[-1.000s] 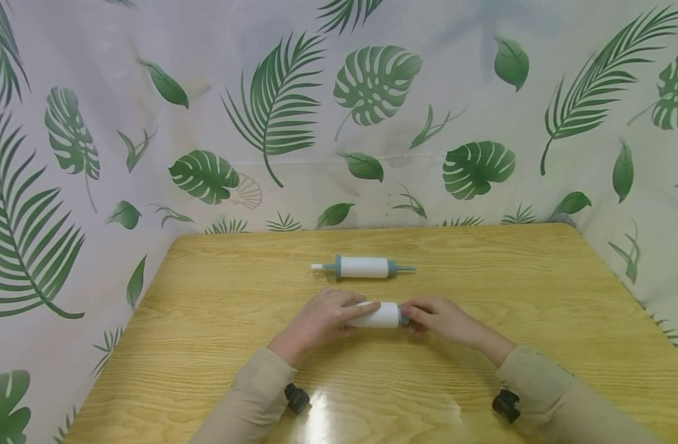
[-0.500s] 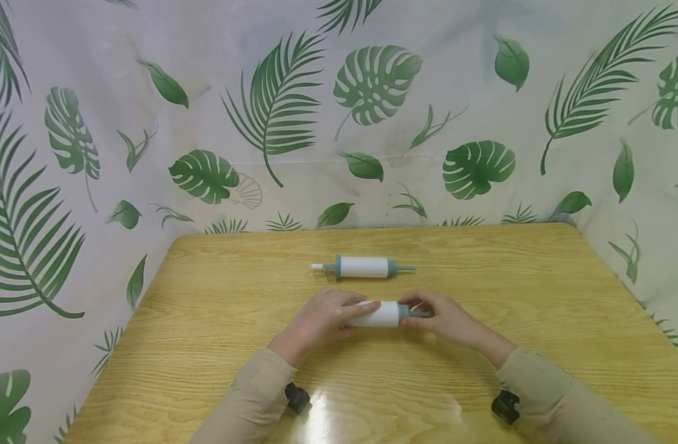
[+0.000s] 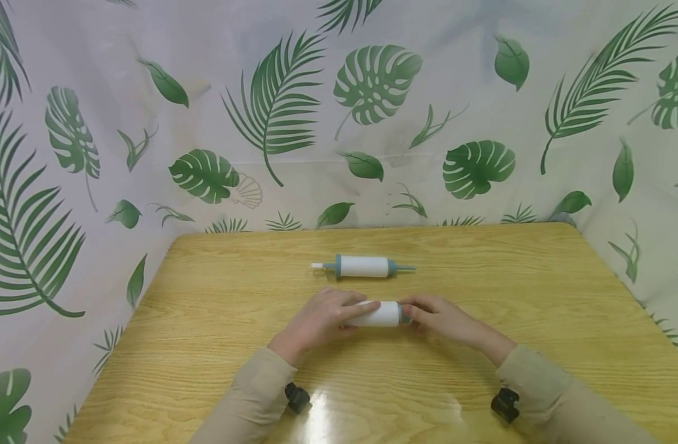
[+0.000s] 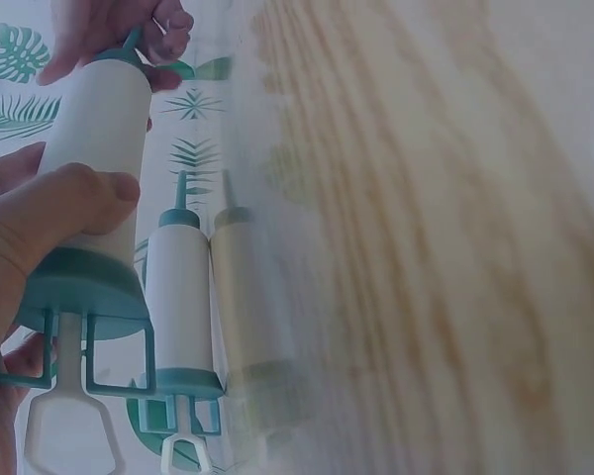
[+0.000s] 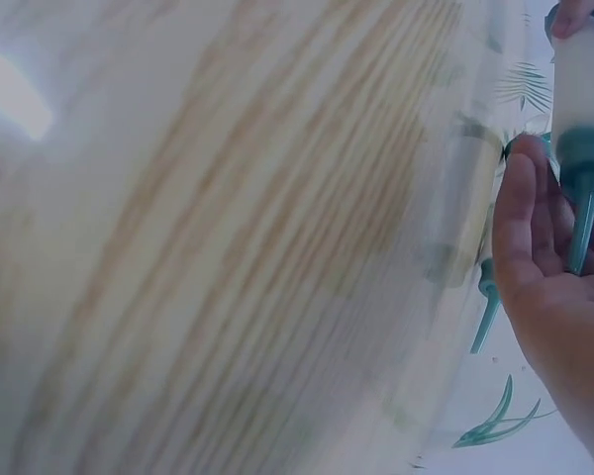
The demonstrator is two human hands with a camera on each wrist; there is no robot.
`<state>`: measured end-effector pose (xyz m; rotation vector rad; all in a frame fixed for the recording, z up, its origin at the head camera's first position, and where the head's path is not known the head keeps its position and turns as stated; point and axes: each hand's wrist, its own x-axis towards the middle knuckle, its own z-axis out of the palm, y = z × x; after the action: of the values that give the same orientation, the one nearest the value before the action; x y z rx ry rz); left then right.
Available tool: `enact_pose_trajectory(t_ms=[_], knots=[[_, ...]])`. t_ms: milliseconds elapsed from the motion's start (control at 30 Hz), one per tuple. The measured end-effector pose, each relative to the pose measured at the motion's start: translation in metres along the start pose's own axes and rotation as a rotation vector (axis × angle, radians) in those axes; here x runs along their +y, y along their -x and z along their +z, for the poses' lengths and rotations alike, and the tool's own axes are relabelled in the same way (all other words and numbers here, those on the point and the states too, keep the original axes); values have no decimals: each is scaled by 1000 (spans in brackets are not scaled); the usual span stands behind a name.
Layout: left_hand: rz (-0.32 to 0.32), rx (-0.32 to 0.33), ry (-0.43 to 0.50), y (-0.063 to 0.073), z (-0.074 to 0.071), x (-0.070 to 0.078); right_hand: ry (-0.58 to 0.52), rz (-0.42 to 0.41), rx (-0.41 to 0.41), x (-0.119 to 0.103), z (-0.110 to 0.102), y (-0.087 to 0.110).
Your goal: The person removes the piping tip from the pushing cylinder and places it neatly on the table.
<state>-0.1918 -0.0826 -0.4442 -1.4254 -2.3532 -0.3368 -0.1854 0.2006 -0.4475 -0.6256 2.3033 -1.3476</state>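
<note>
In my left hand (image 3: 322, 314) I hold a large syringe (image 3: 380, 314) with a ribbed white barrel, level and low over the table. My left thumb lies across the barrel in the left wrist view, just ahead of the teal finger flange (image 4: 84, 287); a white loop handle (image 4: 74, 430) sticks out behind it. My right hand (image 3: 438, 317) has thumb and fingers round the teal nozzle cap (image 5: 586, 158) at the other end. The thin teal nozzle (image 5: 582, 233) points into my right palm. A matching second syringe (image 3: 364, 267) lies just beyond, nozzle to the right.
The wooden table (image 3: 205, 370) has a glossy top that mirrors the second syringe in both wrist views. Behind and beside it hangs a white leaf-print cloth (image 3: 294, 142). Black wrist mounts (image 3: 297, 398) sit at both sleeves.
Half a second ago my right fingers were spread and the nozzle showed between them; now they close round the cap again, as one second ago. My left hand and the second syringe stay put.
</note>
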Motion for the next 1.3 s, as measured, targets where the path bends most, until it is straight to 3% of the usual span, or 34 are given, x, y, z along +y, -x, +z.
enact_pose_trajectory(t_ms=[200, 467, 700, 867, 1067, 1300], knots=[[1, 0, 7, 1, 0, -1, -31, 30, -11, -3, -1, 1], [8, 9, 33, 0, -2, -1, 57, -7, 104, -1, 1, 1], [10, 22, 45, 0, -1, -2, 43, -27, 125, -5, 2, 1], [7, 20, 46, 1, 0, -3, 33, -41, 106, -5, 3, 2], [12, 16, 36, 1, 0, -2, 39, 32, 50, -7, 1, 1], [3, -1, 28, 1, -1, -2, 25, 45, 26, -8, -1, 1]])
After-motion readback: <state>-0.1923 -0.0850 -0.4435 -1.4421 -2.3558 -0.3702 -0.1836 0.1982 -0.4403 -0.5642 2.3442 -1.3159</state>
